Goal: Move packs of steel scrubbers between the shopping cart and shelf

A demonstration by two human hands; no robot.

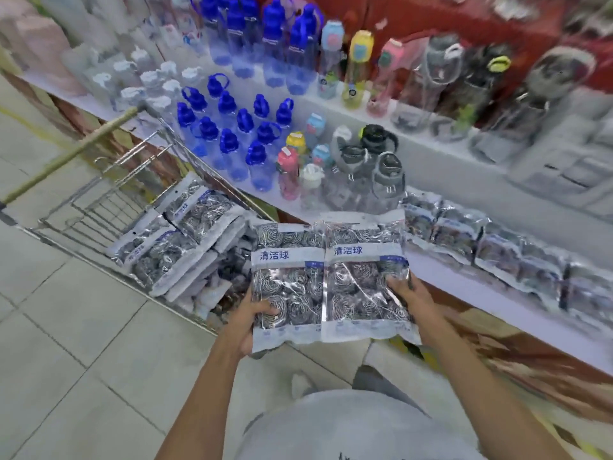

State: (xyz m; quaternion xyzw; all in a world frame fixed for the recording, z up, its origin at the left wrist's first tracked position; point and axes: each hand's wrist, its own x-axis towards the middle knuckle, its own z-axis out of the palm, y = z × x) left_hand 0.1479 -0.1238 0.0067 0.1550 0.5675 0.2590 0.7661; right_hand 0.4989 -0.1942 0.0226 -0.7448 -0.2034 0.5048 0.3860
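Note:
Two clear packs of steel scrubbers are held side by side in front of me. My left hand (pixel 248 322) grips the lower left edge of the left pack (pixel 287 287). My right hand (pixel 409 302) grips the right edge of the right pack (pixel 363 280). Both packs hang in the air between the cart and the shelf. The wire shopping cart (pixel 109 194) stands to the left, with several more scrubber packs (pixel 179 247) piled in its basket. On the white lower shelf (pixel 441 277) to the right lies a row of scrubber packs (pixel 497 247).
Blue-capped water bottles (pixel 232 134) and coloured and grey bottles (pixel 371 161) crowd the shelf above and behind the packs. The cart's wooden-coloured handle (pixel 76 151) juts out at the left. Grey tiled floor (pixel 66 343) spreads to the left and below.

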